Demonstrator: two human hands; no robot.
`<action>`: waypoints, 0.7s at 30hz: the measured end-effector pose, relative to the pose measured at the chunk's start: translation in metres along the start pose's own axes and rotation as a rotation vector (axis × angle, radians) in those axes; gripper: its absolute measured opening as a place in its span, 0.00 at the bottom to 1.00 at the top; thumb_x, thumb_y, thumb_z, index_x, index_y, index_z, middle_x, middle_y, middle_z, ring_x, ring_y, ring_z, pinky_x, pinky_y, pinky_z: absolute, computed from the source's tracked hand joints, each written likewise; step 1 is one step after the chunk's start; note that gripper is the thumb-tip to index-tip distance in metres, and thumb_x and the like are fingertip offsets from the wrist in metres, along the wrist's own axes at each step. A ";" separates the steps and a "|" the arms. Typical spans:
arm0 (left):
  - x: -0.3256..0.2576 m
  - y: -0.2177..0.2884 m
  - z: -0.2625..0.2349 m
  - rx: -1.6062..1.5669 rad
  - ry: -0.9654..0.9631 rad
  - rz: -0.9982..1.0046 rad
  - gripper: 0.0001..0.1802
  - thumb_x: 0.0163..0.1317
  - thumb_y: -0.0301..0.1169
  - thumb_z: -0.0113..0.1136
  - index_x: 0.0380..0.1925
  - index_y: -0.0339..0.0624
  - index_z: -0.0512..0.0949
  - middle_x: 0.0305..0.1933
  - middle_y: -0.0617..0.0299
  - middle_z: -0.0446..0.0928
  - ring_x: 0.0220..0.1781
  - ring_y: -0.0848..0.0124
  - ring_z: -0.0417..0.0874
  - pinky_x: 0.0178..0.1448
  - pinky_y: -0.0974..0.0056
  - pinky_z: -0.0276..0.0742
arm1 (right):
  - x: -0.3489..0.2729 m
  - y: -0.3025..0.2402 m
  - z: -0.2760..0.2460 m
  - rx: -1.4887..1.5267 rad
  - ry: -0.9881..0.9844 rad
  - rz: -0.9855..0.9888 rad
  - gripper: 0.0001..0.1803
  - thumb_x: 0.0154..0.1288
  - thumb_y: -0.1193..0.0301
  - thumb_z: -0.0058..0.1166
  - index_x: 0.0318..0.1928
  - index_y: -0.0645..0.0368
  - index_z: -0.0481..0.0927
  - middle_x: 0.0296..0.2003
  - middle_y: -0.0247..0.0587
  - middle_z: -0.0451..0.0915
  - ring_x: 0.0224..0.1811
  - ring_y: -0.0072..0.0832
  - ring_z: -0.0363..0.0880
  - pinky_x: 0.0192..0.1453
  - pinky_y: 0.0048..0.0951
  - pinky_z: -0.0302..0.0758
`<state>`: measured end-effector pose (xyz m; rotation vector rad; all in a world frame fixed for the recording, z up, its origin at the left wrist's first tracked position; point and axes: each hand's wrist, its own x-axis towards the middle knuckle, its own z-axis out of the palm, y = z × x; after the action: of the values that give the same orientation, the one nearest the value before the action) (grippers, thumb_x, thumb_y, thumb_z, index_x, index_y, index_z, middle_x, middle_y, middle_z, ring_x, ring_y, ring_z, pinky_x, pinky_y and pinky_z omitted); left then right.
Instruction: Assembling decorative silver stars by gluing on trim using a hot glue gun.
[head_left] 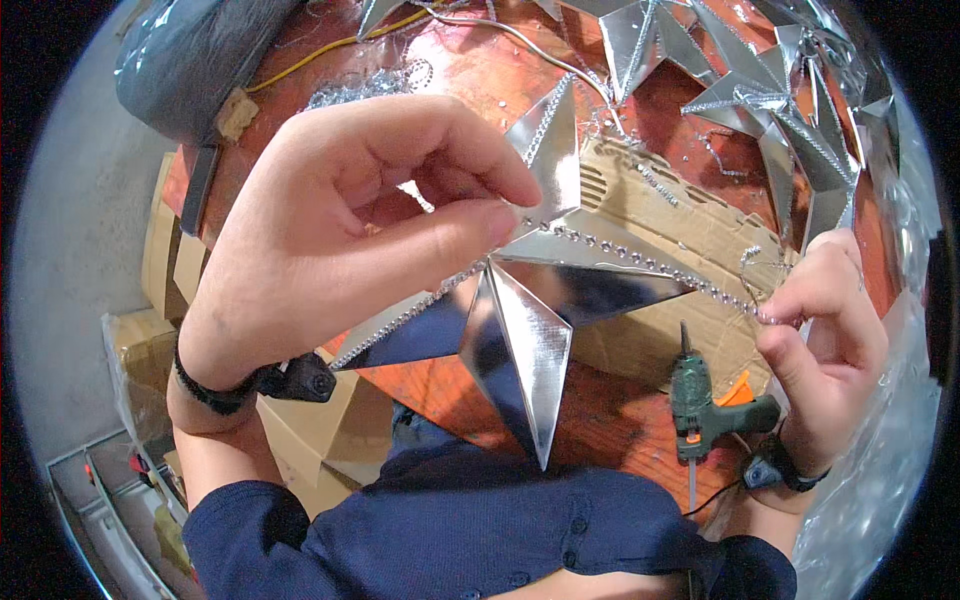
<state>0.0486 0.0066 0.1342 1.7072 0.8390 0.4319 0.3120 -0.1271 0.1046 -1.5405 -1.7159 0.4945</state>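
Left hand (330,240), nearest: pinches silver foil star (530,300) at centre. Right hand (820,330), right of star: fingertips closed on rhinestone bead strip (640,262) running along star's right arm. Glue gun (700,400) below that arm; finished stars (760,90) beyond.

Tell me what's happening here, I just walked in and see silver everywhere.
A person holds a silver folded star over a wooden table. The left hand pinches it near the centre; the right hand holds the end of a bead strip running along one ridge. A glue gun lies on cardboard below, more stars behind.
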 end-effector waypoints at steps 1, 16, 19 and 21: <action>0.002 -0.001 -0.001 -0.002 -0.008 0.002 0.08 0.58 0.17 0.60 0.39 0.33 0.80 0.36 0.61 0.81 0.33 0.80 0.79 0.34 0.77 0.72 | -0.002 -0.002 -0.002 -0.014 -0.014 -0.008 0.15 0.54 0.61 0.66 0.28 0.58 0.76 0.25 0.32 0.69 0.36 0.29 0.62 0.48 0.32 0.57; 0.002 -0.012 0.007 0.355 -0.139 0.133 0.14 0.54 0.18 0.54 0.42 0.37 0.74 0.22 0.73 0.65 0.25 0.84 0.63 0.30 0.75 0.56 | -0.001 -0.001 0.006 -0.052 -0.066 -0.013 0.12 0.50 0.64 0.66 0.26 0.57 0.77 0.24 0.31 0.67 0.36 0.29 0.60 0.46 0.32 0.56; 0.003 -0.010 0.011 0.343 -0.109 0.079 0.16 0.52 0.16 0.54 0.42 0.38 0.74 0.19 0.73 0.61 0.22 0.84 0.60 0.29 0.74 0.55 | 0.000 0.000 0.006 -0.051 -0.080 -0.023 0.12 0.50 0.65 0.66 0.26 0.57 0.77 0.24 0.31 0.67 0.36 0.29 0.60 0.46 0.32 0.56; 0.006 -0.009 0.011 0.363 -0.103 0.048 0.15 0.51 0.16 0.54 0.41 0.39 0.73 0.18 0.73 0.59 0.21 0.85 0.59 0.27 0.73 0.53 | 0.000 0.000 0.007 -0.053 -0.082 -0.031 0.12 0.50 0.65 0.66 0.26 0.57 0.77 0.24 0.31 0.67 0.36 0.30 0.60 0.46 0.32 0.56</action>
<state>0.0574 0.0038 0.1219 2.0683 0.8388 0.2290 0.3066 -0.1254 0.1006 -1.5479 -1.8264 0.5064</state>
